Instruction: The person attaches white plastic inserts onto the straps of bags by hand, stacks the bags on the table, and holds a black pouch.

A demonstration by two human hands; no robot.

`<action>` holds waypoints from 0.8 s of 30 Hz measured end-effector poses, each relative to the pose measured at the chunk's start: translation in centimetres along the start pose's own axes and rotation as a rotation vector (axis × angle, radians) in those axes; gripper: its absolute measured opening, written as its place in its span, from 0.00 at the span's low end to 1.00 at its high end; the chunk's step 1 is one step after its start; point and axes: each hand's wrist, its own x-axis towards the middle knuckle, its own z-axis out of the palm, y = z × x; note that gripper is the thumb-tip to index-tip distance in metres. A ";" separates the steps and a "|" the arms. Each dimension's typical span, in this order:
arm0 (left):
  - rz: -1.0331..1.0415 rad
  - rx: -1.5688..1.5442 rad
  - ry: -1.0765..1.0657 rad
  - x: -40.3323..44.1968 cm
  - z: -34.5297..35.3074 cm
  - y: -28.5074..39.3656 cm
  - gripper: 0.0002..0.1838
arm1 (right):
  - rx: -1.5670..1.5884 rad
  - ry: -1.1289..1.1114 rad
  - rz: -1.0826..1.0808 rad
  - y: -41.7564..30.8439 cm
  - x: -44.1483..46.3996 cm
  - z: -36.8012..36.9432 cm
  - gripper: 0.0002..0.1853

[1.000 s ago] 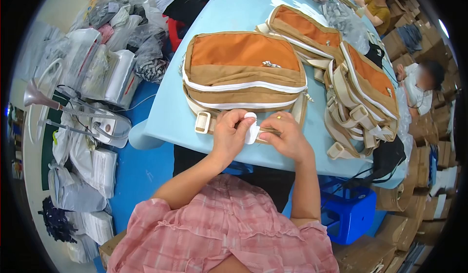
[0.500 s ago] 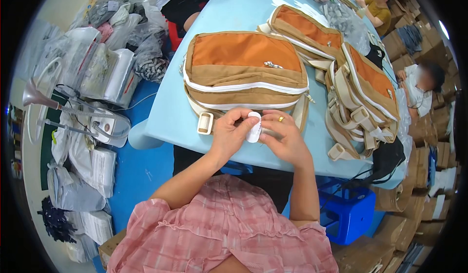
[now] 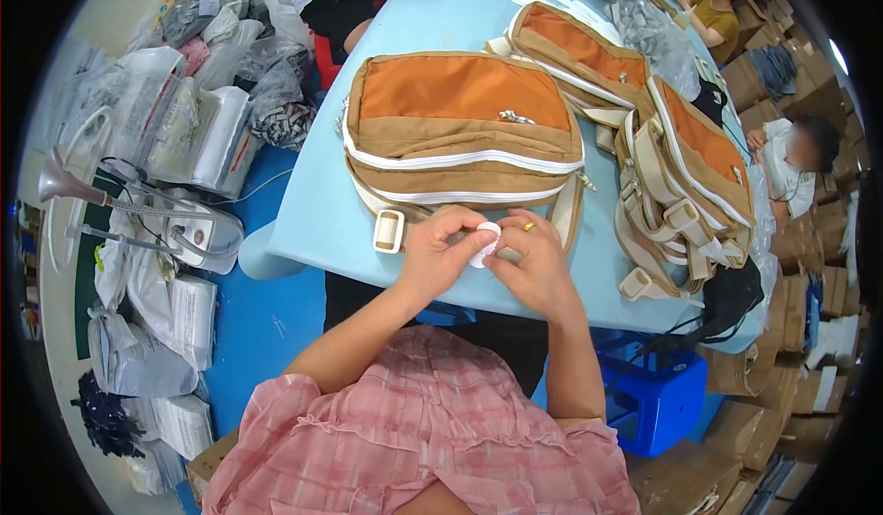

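Nearly closed, the left hand (image 3: 440,256) and right hand (image 3: 533,262) are pinching a small white piece (image 3: 484,252) over the near edge of the surface (image 3: 308,211); handling is looking unfinished, the closest bag (image 3: 455,97) lying just beyond

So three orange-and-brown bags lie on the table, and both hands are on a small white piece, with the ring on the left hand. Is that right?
Not quite: the head view shows the ring on the right hand, not the left. Three bags do lie on the table, and both hands are on the white piece.
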 end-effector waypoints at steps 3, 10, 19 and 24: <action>-0.197 -0.054 -0.103 0.8 -0.5 0.5 0.06 | -0.001 -0.017 0.003 -0.1 0.1 -0.1 0.07; -0.299 -0.023 -0.262 1.7 -1.2 0.8 0.07 | -0.058 -0.114 0.007 0.3 0.0 -0.2 0.08; -0.109 0.342 -0.210 2.3 -0.4 0.8 0.10 | 0.014 -0.188 0.026 0.9 0.1 -0.4 0.10; 0.010 0.538 -0.393 2.0 -2.5 1.9 0.11 | 0.106 -0.090 0.050 1.6 -0.1 0.0 0.06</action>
